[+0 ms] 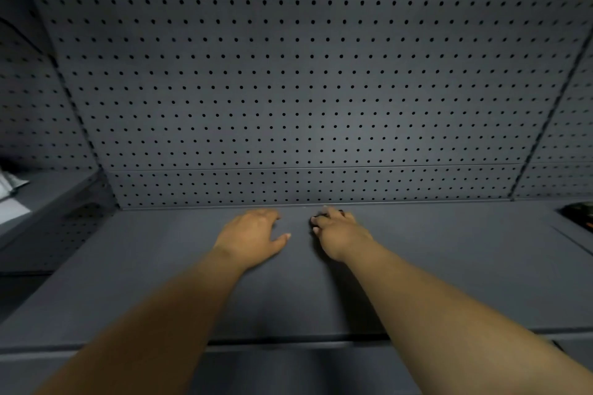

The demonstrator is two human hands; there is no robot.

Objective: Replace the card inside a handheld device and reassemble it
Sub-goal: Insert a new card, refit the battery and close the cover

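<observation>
Fingers [333, 214] of my right hand [340, 234] curl over something small and dark, unidentifiable; left hand [253, 236] lies flat, fingers loosely spread, on the worktop [449, 266].

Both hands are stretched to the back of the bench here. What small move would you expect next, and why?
Probably the right hand draws back toward the person, bringing the small dark object its fingers are curled over. It lies against the pegboard, far from the body, too blurred to identify. The left hand rests flat and empty on the bench, free to help.
</observation>
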